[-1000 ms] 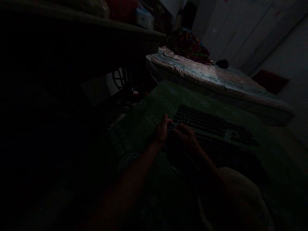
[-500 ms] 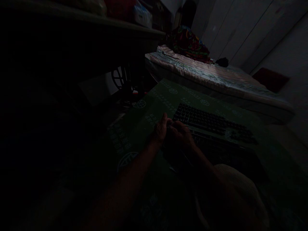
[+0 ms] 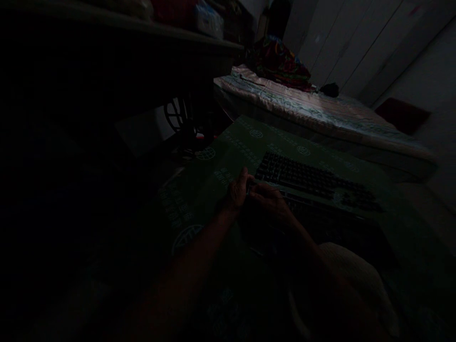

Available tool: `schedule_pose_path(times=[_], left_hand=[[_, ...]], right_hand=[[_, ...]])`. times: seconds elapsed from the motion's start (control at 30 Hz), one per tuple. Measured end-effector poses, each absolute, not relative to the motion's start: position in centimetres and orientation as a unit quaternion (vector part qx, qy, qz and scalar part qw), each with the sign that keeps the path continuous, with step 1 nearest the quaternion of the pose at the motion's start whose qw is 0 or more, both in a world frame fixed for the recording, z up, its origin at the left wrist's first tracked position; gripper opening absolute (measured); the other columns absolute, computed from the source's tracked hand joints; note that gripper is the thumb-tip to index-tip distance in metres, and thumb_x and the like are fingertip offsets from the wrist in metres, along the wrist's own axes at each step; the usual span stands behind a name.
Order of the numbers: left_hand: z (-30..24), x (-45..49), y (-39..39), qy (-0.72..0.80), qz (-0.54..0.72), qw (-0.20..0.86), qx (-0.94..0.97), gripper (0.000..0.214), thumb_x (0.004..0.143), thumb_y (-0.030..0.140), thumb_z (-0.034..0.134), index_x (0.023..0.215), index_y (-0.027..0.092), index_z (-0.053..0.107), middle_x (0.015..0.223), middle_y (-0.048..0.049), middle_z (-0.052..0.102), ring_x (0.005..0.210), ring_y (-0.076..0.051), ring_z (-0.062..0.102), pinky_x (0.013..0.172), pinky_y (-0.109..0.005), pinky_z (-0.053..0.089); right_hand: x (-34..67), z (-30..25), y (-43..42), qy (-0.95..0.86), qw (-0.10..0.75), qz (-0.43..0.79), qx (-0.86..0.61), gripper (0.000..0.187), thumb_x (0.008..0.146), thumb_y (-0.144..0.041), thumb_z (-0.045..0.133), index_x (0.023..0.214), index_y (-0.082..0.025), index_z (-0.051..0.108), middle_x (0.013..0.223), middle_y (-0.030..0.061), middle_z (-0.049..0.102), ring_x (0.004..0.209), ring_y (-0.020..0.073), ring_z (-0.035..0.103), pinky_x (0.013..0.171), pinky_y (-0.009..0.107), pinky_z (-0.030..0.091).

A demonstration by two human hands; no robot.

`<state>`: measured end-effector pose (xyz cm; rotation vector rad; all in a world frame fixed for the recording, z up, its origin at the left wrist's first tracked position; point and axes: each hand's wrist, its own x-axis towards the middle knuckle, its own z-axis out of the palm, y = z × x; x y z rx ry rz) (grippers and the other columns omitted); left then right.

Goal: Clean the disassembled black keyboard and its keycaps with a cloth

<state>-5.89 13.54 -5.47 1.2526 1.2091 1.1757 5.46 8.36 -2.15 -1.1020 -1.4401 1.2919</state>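
In the dim light, my left hand [image 3: 237, 191] is closed with its thumb raised, close against my right hand [image 3: 265, 197]. Something small and dark sits between the fingers of both hands, too dark to name. My right hand is also closed, its fingers pinched together, and a thin stick-like thing juts out from it to the right. Rows of black keyboard keys [image 3: 299, 173] lie just beyond my right hand. A dark keyboard body [image 3: 342, 232] rests below them, partly hidden by my right forearm.
A green printed board [image 3: 231, 147] lies under everything. Behind it is a bed [image 3: 302, 109] with a patterned cloth heap [image 3: 281, 66]. A dark table [image 3: 142, 33] stands at left, a spoked wheel [image 3: 173, 115] beneath it. A pale rounded form [image 3: 359, 270] is at lower right.
My right hand has turned slightly, and the thin thing jutting from it has shifted a little. My left hand stays almost in place.
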Motion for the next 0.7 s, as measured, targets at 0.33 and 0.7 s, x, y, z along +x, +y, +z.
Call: schedule_pose_path(times=[0.33, 0.7], left_hand=[[-5.4, -6.0, 13.4, 0.483, 0.485, 0.518, 0.513, 0.063, 0.084, 0.063, 0.021, 0.084, 0.020, 0.067, 0.093, -0.0087, 0.069, 0.093, -0.020, 0.062, 0.084, -0.032, 0.046], [-4.9, -6.1, 13.1, 0.488, 0.475, 0.518, 0.518, 0.061, 0.085, 0.061, 0.022, 0.087, 0.021, 0.067, 0.097, -0.0075, 0.069, 0.094, -0.021, 0.061, 0.085, -0.033, 0.045]], right_hand=[[6.8, -1.4, 8.2, -0.555, 0.464, 0.464, -0.512, 0.021, 0.069, -0.038, 0.060, 0.068, -0.018, 0.053, 0.061, -0.0042, 0.049, 0.055, 0.0101, 0.044, 0.052, 0.022, 0.035], [6.9, -1.7, 8.3, -0.572, 0.456, 0.434, -0.526, 0.019, 0.071, -0.036, 0.058, 0.067, -0.018, 0.052, 0.061, -0.0038, 0.049, 0.057, 0.0107, 0.044, 0.052, 0.022, 0.035]])
